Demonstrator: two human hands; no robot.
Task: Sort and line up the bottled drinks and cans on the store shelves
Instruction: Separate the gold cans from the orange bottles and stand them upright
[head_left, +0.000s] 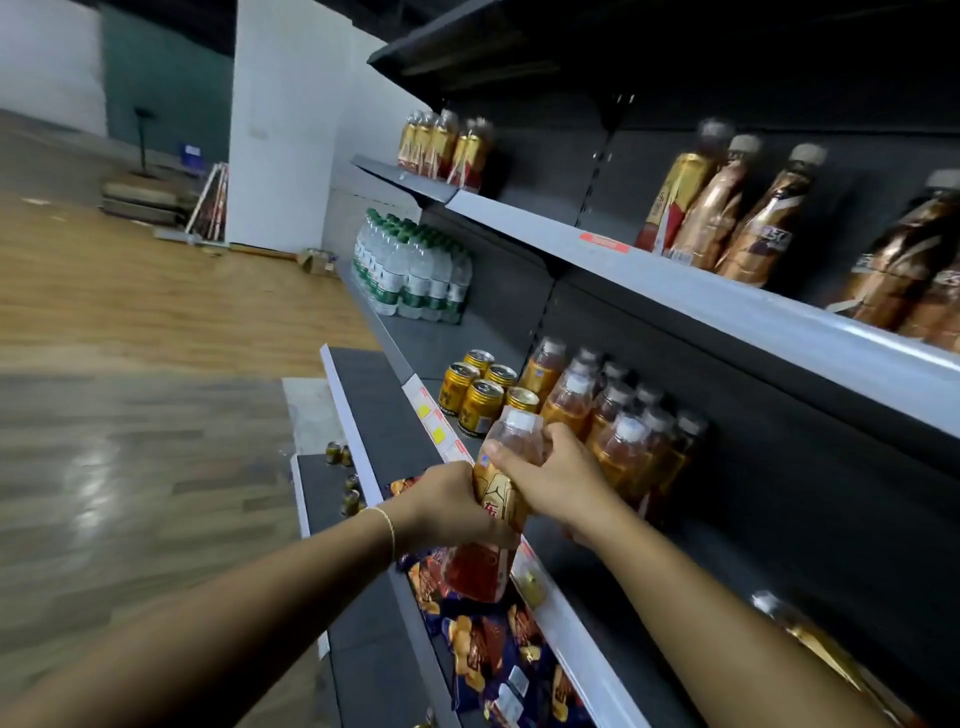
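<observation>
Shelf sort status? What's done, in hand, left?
Done: gold cans and orange bottles stand grouped on the middle shelf.
In hand: left hand and right hand both grip one labelled bottle in front of that shelf.
Left: loose cans sit on the lower shelves, and a gold-and-red bottle stands beside brown bottles on the upper shelf.

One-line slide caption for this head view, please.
Left hand and right hand grip an amber drink bottle at the shelf edge, near gold cans and matching bottles.
</observation>
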